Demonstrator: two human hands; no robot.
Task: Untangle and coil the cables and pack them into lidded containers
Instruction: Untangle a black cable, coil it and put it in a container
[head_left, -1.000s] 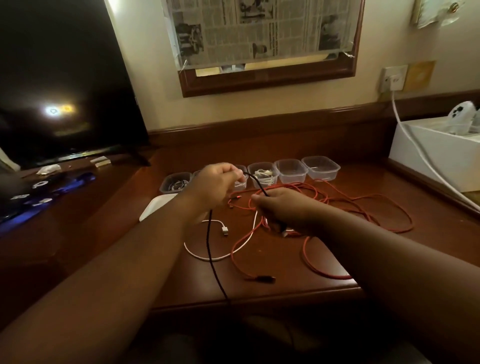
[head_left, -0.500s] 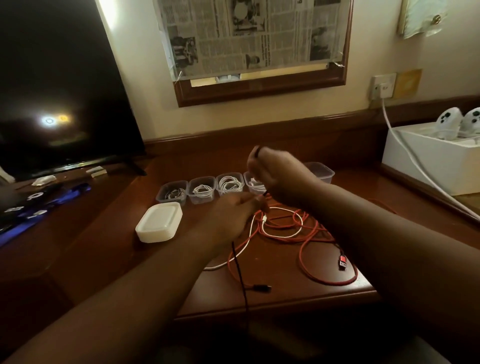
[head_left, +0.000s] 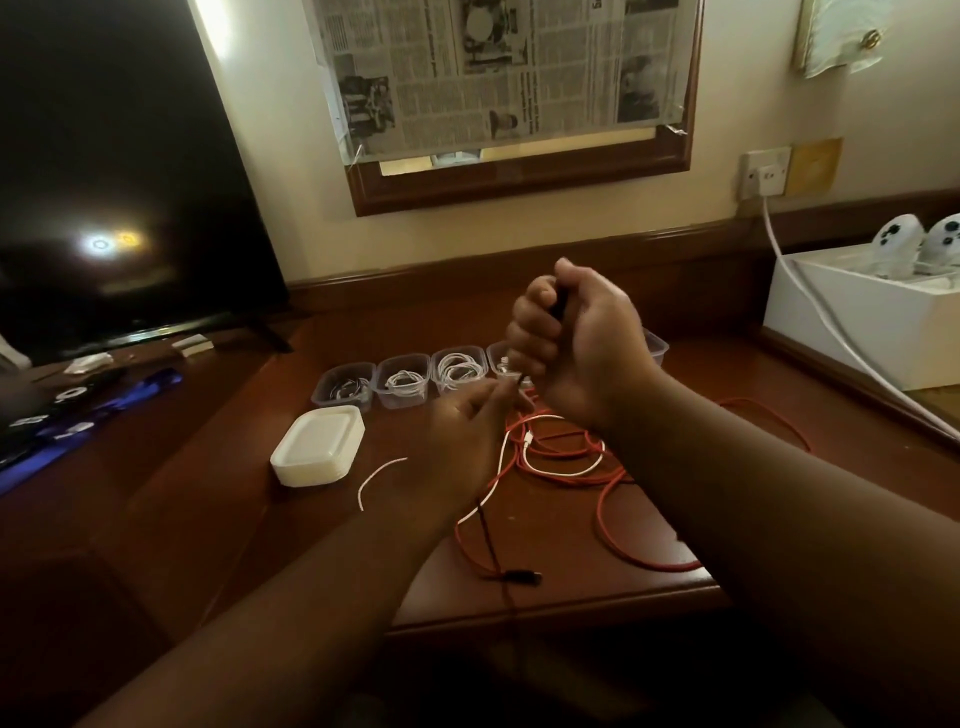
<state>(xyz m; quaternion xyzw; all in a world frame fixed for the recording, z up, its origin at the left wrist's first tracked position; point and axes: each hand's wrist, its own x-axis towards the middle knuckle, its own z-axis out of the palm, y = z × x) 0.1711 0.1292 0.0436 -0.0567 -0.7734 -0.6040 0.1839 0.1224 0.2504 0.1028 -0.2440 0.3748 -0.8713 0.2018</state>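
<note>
My right hand (head_left: 576, 338) is raised above the desk with its fingers curled round a thin black cable (head_left: 491, 540). My left hand (head_left: 462, 436), lower and to the left, pinches the same cable, which runs down from it over the desk's front edge. A long red cable (head_left: 608, 493) lies in loose tangled loops on the desk under my hands. A white cable (head_left: 566, 467) loops through it. Behind stands a row of small clear containers (head_left: 402, 382), several holding coiled white cables. A stack of white lids (head_left: 319, 444) sits to their front left.
A dark TV screen (head_left: 114, 171) stands at the left on the wooden desk (head_left: 218, 467). A white box (head_left: 857, 322) with two game controllers sits at the right, with a white power cord running to a wall socket (head_left: 763, 171). A newspaper-covered frame hangs on the wall.
My right hand rose with the black cable while my left hand dropped below it, sliding along the cable. The camera tilted, bringing the containers and lids into clearer view.
</note>
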